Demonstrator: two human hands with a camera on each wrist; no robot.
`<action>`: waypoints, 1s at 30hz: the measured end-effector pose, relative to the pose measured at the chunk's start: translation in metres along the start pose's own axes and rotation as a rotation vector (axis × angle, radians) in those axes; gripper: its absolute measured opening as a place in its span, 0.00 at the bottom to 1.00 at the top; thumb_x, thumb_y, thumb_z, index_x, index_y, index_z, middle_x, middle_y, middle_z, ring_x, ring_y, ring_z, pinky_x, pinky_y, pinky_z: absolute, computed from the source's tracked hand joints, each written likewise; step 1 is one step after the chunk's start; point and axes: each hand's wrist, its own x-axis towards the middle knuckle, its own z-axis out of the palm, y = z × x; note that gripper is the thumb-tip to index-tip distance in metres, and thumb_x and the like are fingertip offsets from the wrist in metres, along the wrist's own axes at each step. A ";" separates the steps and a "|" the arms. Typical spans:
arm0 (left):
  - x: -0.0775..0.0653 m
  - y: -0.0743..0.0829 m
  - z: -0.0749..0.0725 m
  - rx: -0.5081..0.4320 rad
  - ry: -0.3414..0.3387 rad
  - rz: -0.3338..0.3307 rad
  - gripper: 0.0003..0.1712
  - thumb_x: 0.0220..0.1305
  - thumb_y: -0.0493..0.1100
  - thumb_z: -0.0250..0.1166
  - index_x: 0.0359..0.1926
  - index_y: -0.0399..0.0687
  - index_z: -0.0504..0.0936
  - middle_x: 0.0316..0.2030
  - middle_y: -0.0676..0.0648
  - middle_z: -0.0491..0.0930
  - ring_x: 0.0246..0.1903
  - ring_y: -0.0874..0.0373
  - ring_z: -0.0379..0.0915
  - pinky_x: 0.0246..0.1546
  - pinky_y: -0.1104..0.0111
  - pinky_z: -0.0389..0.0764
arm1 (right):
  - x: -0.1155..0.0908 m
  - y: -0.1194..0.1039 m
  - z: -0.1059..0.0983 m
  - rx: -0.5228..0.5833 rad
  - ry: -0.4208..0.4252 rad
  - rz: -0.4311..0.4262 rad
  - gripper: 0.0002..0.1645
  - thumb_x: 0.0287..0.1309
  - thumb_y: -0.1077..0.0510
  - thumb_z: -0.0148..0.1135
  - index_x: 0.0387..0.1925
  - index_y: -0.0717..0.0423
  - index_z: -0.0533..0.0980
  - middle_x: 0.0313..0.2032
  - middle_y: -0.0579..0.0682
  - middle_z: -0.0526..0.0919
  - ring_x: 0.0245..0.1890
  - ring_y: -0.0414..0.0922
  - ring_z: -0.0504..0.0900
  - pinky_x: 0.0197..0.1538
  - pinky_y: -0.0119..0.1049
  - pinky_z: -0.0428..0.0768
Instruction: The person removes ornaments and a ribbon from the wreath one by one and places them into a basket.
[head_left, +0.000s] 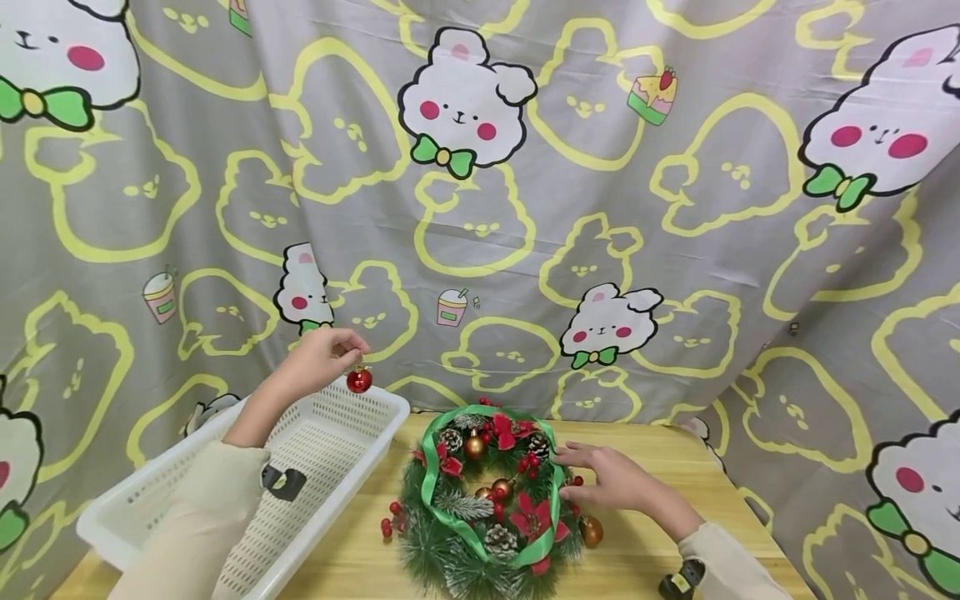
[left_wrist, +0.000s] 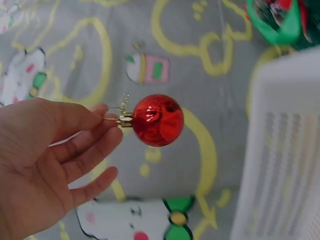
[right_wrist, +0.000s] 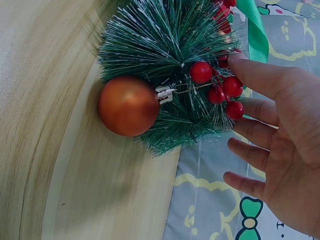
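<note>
1. Head view: pinching a shiny red round ball by its top in the left hand, at ten o'clock from the round green bristly wreath, near the white rectangular perforated plastic basket; at three o'clock, right hand with fingers spread. Seemingly well advanced: brown woody pinecones and flat green satiny ribbon already on the wreath, red ball not yet.
2. Left wrist view: revealing the shiny gold metal cap, just beyond thumb and forefinger.
3. Right wrist view: revealing the bare palm and, at nine o'clock from it, a matte orange round ball, apparently tethered.
</note>
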 end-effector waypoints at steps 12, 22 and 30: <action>-0.011 -0.061 0.002 0.009 0.103 -0.101 0.08 0.68 0.34 0.62 0.40 0.36 0.87 0.36 0.38 0.88 0.32 0.55 0.82 0.31 0.70 0.78 | 0.002 0.006 0.001 0.005 0.000 0.008 0.35 0.66 0.38 0.64 0.65 0.56 0.77 0.66 0.58 0.78 0.70 0.64 0.71 0.62 0.64 0.73; -0.030 -0.105 0.020 -0.008 0.134 -0.214 0.10 0.69 0.35 0.60 0.43 0.34 0.86 0.35 0.38 0.87 0.31 0.56 0.78 0.28 0.70 0.76 | 0.002 0.007 0.007 0.015 -0.013 0.015 0.36 0.65 0.35 0.63 0.64 0.54 0.78 0.66 0.57 0.78 0.70 0.63 0.70 0.63 0.64 0.73; -0.036 -0.126 0.032 0.000 0.201 -0.257 0.10 0.69 0.35 0.62 0.45 0.34 0.86 0.37 0.36 0.87 0.32 0.54 0.80 0.28 0.69 0.76 | 0.002 0.008 0.006 0.021 -0.012 0.016 0.36 0.65 0.35 0.63 0.65 0.53 0.77 0.67 0.56 0.77 0.70 0.63 0.70 0.62 0.64 0.74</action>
